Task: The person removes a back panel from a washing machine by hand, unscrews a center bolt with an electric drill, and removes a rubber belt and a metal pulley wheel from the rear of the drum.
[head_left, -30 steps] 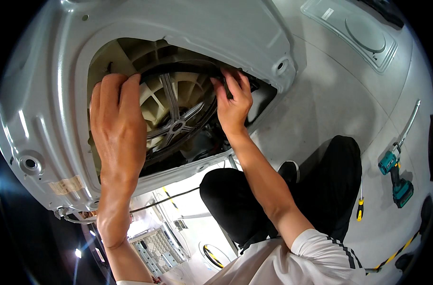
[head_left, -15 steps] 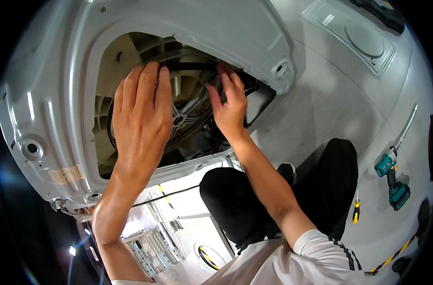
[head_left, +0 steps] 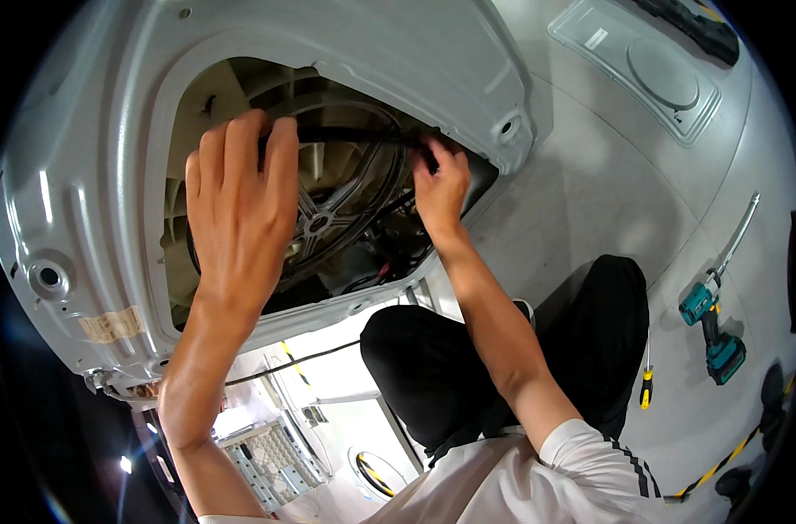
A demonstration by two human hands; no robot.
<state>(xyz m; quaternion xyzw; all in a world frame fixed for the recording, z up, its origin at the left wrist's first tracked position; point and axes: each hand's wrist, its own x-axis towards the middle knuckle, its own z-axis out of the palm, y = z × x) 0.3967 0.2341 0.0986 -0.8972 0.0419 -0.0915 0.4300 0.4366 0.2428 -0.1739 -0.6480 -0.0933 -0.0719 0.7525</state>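
A black drive belt (head_left: 354,134) stretches between my two hands inside the opening in the back of a grey washing machine housing (head_left: 398,52). My left hand (head_left: 241,192) pinches the belt at the left, its fingertips partly hidden behind the hand. At the right end of the stretch, my right hand (head_left: 442,185) grips the same belt between thumb and fingers, close to the opening's right edge. Behind and below the belt sits a large spoked metal pulley (head_left: 319,224), partly covered by my left hand. Beyond the pulley lies the pale ribbed tub (head_left: 213,105).
On the floor to the right lie a teal cordless power tool (head_left: 710,327) with a long shaft and a yellow-black screwdriver (head_left: 647,389). A grey cover panel (head_left: 647,70) lies farther off at upper right. Wires (head_left: 385,266) hang low in the opening.
My right hand has moved right and slightly down and closed on the belt. The belt now stretches taut across the opening's upper part. My left hand has shifted slightly left.
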